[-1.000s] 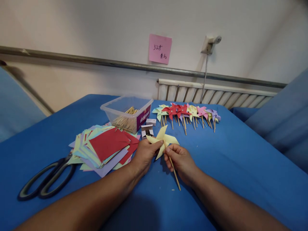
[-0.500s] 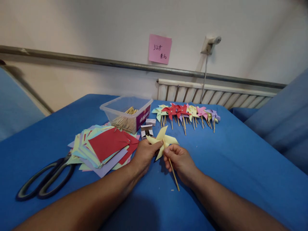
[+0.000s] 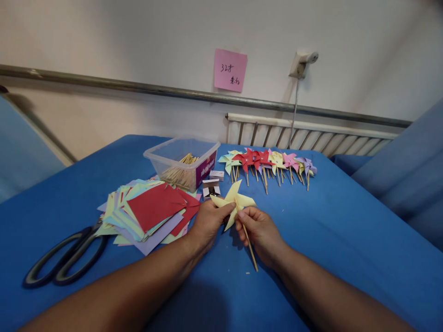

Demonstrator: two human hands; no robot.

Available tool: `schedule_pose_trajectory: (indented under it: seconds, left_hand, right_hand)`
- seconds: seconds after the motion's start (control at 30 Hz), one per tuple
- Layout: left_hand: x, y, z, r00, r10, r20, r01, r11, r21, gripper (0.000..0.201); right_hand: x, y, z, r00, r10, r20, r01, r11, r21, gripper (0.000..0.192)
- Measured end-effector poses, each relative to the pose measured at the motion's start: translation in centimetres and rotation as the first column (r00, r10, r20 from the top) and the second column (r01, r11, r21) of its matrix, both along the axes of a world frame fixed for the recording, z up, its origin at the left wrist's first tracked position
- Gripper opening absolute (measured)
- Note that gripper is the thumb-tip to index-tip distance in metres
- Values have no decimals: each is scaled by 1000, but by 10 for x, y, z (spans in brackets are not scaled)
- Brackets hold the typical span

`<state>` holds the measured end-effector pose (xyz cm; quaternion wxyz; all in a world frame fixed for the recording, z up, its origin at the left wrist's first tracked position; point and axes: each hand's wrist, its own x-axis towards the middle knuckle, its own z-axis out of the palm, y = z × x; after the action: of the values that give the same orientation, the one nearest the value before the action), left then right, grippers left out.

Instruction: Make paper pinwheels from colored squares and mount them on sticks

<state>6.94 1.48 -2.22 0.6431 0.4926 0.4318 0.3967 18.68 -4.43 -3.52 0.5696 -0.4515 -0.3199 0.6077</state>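
A yellow paper pinwheel is held between my two hands above the blue cloth. My left hand pinches it near the centre, thumb on top and the other fingers underneath. A thin wooden stick lies across the pinwheel's middle and slants down toward me. My right hand grips that stick just below the paper, thumb and fingers closed round it. Beyond my left hand stands a small open box with dark little pieces inside. The underside of the pinwheel is hidden.
Left of my hands lies a pile of coloured paper sheets, with large scissors partly beneath it. A clear plastic tub of wooden sticks stands behind. Several finished pinwheels lie in a row at the back of the blue-covered table.
The stick's top end has slid slightly up over the pinwheel's centre, its lower end rising a little. My left thumb has edged right toward the stick. Both hands keep their grip.
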Motion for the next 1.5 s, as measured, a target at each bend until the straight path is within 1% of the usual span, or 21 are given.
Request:
schedule_pose_trajectory:
  seconds: [0.1, 0.2, 0.37, 0.53, 0.8, 0.9, 1.07, 1.27, 1.5]
  left_hand:
    - [0, 1, -1, 1000, 9, 2, -9, 1000, 5, 25]
    - [0, 1, -2, 1000, 9, 9, -9, 1000, 8, 25]
    - [0, 1, -3, 1000, 14, -9, -14, 1000, 14, 23]
    - [1, 1, -2, 1000, 5, -18, -5, 1000, 20, 23]
    - [1, -1, 1, 1000, 9, 18, -9, 1000, 3, 27]
    - [2, -2, 1, 1000, 22, 15, -22, 1000, 5, 25]
    - [2, -2, 2, 1000, 5, 3, -5, 1000, 9, 24]
    - [2, -2, 3, 999, 29, -36, -29, 999, 15, 27]
    - [1, -2, 1, 1000, 15, -21, -14, 1000, 17, 28]
  right_hand:
    - [-1, 0, -1, 999, -19, -27, 20, 1000, 24, 31]
    - [-2, -1, 0, 998, -34, -53, 35, 999, 13, 29]
    - [-3, -3, 1, 997, -62, -47, 62, 998, 2, 26]
    - [-2, -1, 0, 997, -55, -45, 55, 998, 1, 27]
    - [-2, -3, -1, 998, -52, -48, 52, 999, -6, 27]
    - [-1, -2, -2, 998, -51, -47, 51, 999, -1, 27]
    - [0, -1, -5, 997, -48, -55, 49, 999, 12, 27]
    - [-1, -2, -5, 998, -53, -36, 54, 998, 19, 27]
    - [-1, -2, -4, 998, -66, -25, 66, 998, -2, 29]
